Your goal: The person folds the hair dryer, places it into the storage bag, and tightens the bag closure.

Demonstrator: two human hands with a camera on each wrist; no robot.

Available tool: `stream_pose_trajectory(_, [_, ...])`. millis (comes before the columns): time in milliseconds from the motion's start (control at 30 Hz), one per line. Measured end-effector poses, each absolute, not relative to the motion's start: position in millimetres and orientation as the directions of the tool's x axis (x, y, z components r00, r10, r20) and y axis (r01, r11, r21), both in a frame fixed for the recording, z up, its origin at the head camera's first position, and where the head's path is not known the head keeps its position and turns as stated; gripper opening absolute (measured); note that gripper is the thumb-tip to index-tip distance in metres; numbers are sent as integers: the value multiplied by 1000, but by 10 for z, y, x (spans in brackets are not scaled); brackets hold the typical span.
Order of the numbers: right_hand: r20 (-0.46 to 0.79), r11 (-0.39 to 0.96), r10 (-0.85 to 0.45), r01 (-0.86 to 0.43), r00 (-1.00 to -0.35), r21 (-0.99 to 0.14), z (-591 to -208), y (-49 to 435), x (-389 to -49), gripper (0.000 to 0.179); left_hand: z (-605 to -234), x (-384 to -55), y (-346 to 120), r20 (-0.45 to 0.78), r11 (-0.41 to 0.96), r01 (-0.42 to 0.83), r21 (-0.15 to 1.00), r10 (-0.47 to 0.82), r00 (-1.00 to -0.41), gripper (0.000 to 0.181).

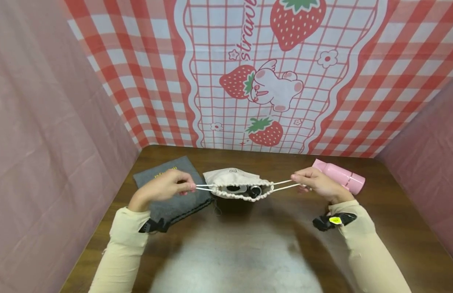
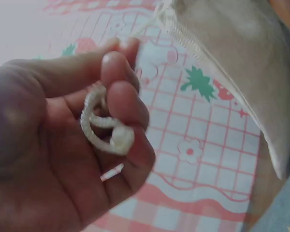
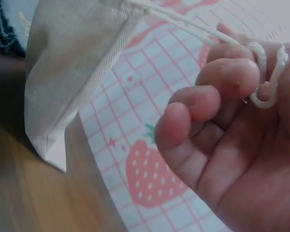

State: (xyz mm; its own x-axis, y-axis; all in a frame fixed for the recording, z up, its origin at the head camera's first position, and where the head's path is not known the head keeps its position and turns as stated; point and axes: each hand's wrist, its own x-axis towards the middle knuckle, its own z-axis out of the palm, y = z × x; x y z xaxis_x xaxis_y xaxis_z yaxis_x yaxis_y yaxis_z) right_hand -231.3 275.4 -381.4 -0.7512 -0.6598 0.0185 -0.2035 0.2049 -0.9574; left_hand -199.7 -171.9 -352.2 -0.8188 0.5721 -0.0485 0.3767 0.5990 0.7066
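Note:
A cream drawstring bag [image 1: 231, 177] hangs between my two hands, its gathered mouth partly open toward me. Inside show a dark round thing with a silvery rim [image 1: 254, 191] and a black and white thing. My left hand [image 1: 164, 185] pinches the white cord [image 1: 204, 187] on the left side, and its knotted end [image 2: 122, 139] lies against my curled fingers in the left wrist view. On the other side, my right hand [image 1: 318, 182] pinches the opposite cord loop [image 3: 266, 101], with the cord stretched taut to the bag. The bag's lower part tapers to a corner in both wrist views.
Under and beside my left hand lies a dark grey drawstring pouch [image 1: 167, 209] with yellow lettering. A pink bottle [image 1: 341, 177] lies behind my right hand. The brown table [image 1: 395, 228] meets a strawberry-print cloth [image 1: 211, 138] at the back, with pink curtains [image 1: 47, 142] at the sides.

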Motion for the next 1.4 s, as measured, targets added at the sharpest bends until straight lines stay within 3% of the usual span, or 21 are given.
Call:
stream_pose_trajectory(133, [63, 85, -663, -159, -746, -984, -3906, 2946, -2260, 35, -3617, -2029, -1809, -18, 520, 322, 791, 546, -838, 22])
stream_pose_trajectory(267, [110, 3, -613, -141, -782, -990, -3980, 3116, -2193, 36, -3711, -2045, -1884, 19, 444, 315, 839, 554, -832, 22])
stream_pose_trajectory(600, [311, -201, -457, -244, -833, -949, -4002, 3247, -2081, 36, -3839, -2042, -2074, 120, 291, 331, 898, 562, -819, 23])
stream_pose_trajectory(833, [358, -358, -286, -247, -889, -901, -3846, 3072, -2076, 40, -3914, -2049, -1860, 204, -15, 220, 975, 440, -875, 25])
stream_pose_trajectory(1067, [451, -631, -422, -102, -787, -769, -3776, 2910, -2187, 53, -3955, -2084, -1565, 279, -376, 138, 916, 350, -894, 33])
stream_pose_trajectory(1233, [476, -720, -502, 44, -722, -693, -3764, 2723, -2277, 61, -3937, -2108, -1370, 333, -620, 43, 783, 360, -872, 43])
stream_pose_trajectory(1400, [501, -748, -575, 168, -647, -642, -3779, 2496, -2228, 58, -3921, -2120, -1225, 285, -752, -136, 646, 402, -870, 52])
